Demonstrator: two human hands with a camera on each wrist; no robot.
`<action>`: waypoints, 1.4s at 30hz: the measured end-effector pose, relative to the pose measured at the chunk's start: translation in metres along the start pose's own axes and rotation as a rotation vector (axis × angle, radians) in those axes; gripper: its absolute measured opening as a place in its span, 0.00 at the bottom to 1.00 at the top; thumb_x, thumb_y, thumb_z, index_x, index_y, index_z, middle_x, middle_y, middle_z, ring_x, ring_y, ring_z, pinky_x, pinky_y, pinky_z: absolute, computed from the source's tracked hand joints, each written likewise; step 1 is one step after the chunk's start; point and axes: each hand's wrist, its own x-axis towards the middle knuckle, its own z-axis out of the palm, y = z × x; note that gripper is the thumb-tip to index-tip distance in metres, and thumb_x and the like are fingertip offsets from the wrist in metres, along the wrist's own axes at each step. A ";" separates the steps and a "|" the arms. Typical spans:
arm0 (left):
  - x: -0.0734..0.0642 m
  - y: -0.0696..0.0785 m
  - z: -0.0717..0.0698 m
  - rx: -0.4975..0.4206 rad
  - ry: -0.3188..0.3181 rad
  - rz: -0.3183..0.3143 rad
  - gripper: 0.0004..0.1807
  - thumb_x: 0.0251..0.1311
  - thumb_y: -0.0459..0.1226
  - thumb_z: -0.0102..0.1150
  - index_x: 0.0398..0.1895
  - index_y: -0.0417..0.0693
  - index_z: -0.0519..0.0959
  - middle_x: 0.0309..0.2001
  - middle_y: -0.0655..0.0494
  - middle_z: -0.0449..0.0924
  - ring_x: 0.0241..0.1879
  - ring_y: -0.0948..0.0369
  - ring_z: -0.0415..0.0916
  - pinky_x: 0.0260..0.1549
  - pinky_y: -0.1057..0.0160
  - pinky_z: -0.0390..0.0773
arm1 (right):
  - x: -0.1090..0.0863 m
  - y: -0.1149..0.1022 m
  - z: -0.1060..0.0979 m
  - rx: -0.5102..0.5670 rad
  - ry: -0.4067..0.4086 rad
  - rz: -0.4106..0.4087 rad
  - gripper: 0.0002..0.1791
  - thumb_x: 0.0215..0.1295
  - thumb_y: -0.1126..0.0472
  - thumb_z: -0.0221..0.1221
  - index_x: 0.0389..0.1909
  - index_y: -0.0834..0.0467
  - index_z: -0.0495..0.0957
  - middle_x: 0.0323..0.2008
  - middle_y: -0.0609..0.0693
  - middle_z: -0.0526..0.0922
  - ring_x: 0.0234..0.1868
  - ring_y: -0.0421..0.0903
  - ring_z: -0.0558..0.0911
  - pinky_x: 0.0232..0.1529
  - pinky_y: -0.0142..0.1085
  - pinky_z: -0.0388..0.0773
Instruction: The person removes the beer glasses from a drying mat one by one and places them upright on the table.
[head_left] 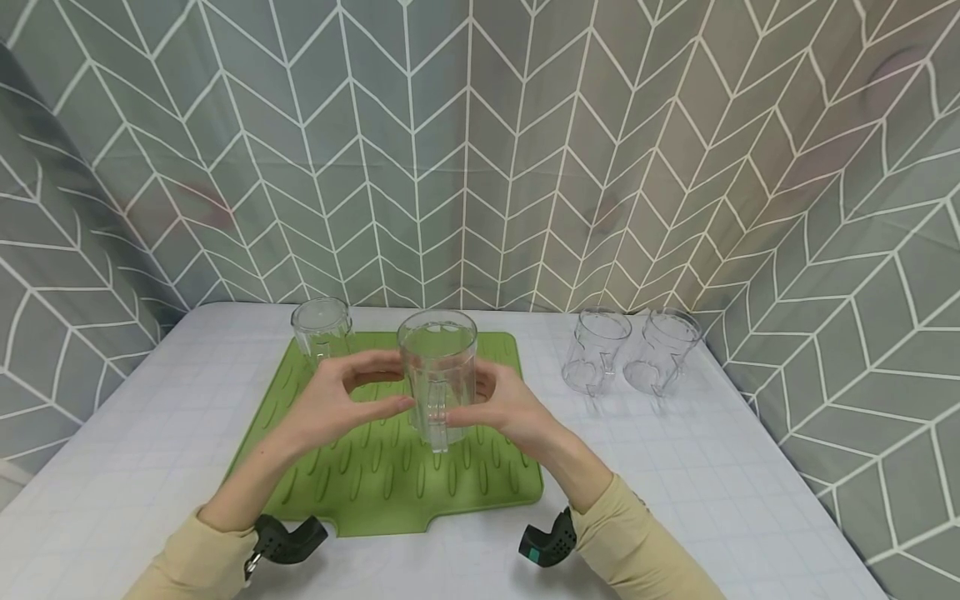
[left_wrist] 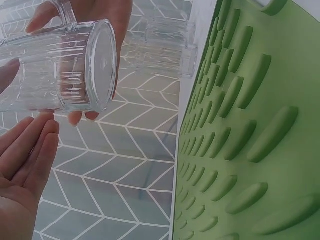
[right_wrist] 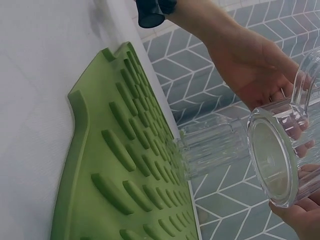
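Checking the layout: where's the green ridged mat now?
In the head view, the green ridged mat lies left of centre on the white table, beneath the clear glass mug between the left hand and right hand.

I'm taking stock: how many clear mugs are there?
4: a held mug between left hand and right hand; a rear mug at the far-left corner of the green mat; two mugs side by side at right.

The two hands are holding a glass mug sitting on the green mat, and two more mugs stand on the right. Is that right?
Not quite: the glass mug isn't sitting on the green mat; it's held up above it, as the left wrist view shows.
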 end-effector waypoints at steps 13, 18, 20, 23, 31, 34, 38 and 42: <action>0.000 -0.002 0.001 0.027 -0.015 -0.053 0.27 0.55 0.42 0.74 0.59 0.50 0.79 0.55 0.55 0.83 0.56 0.54 0.80 0.60 0.44 0.78 | 0.000 0.001 0.001 0.030 0.009 -0.024 0.37 0.56 0.67 0.71 0.67 0.55 0.70 0.65 0.51 0.75 0.66 0.50 0.74 0.71 0.51 0.67; 0.000 -0.004 0.002 0.036 -0.020 -0.057 0.27 0.55 0.42 0.74 0.59 0.51 0.79 0.55 0.56 0.84 0.56 0.54 0.80 0.60 0.45 0.78 | 0.001 0.002 0.001 0.029 0.018 -0.032 0.38 0.56 0.68 0.71 0.69 0.55 0.68 0.66 0.51 0.74 0.66 0.50 0.73 0.71 0.51 0.67; 0.000 -0.005 0.003 0.043 -0.022 -0.062 0.27 0.55 0.43 0.74 0.59 0.52 0.79 0.55 0.56 0.84 0.56 0.53 0.80 0.59 0.45 0.78 | 0.001 0.002 0.001 0.025 0.021 -0.036 0.39 0.56 0.68 0.71 0.69 0.56 0.67 0.66 0.51 0.74 0.66 0.50 0.73 0.70 0.51 0.68; 0.000 -0.006 0.003 0.050 -0.023 -0.068 0.27 0.55 0.44 0.75 0.59 0.52 0.79 0.55 0.56 0.84 0.56 0.53 0.80 0.59 0.44 0.78 | 0.001 0.001 0.002 0.017 0.024 -0.040 0.40 0.56 0.67 0.71 0.69 0.57 0.67 0.66 0.51 0.74 0.66 0.50 0.73 0.69 0.50 0.69; 0.000 -0.007 0.004 0.057 -0.030 -0.064 0.28 0.54 0.44 0.75 0.58 0.50 0.79 0.54 0.54 0.84 0.55 0.54 0.81 0.60 0.41 0.76 | 0.001 0.002 0.002 0.017 0.027 -0.047 0.38 0.54 0.69 0.70 0.67 0.54 0.69 0.66 0.50 0.74 0.66 0.50 0.73 0.69 0.50 0.69; 0.000 -0.007 0.004 0.058 -0.031 -0.062 0.28 0.53 0.43 0.75 0.58 0.50 0.80 0.54 0.54 0.84 0.55 0.54 0.81 0.60 0.42 0.77 | 0.001 0.002 0.002 0.018 0.026 -0.047 0.38 0.54 0.70 0.70 0.67 0.55 0.69 0.66 0.50 0.74 0.66 0.49 0.73 0.70 0.50 0.68; 0.000 -0.006 0.004 0.054 -0.033 -0.065 0.28 0.53 0.43 0.76 0.58 0.50 0.79 0.54 0.54 0.84 0.56 0.53 0.80 0.60 0.43 0.77 | 0.002 0.004 0.002 0.022 0.028 -0.050 0.37 0.54 0.70 0.70 0.66 0.56 0.69 0.66 0.51 0.74 0.66 0.50 0.74 0.69 0.50 0.69; 0.000 -0.006 0.004 0.055 -0.034 -0.066 0.28 0.54 0.44 0.75 0.59 0.51 0.79 0.54 0.55 0.84 0.56 0.54 0.80 0.60 0.42 0.77 | 0.002 0.005 0.001 0.026 0.034 -0.056 0.37 0.53 0.71 0.69 0.66 0.56 0.69 0.66 0.52 0.75 0.65 0.50 0.74 0.69 0.49 0.69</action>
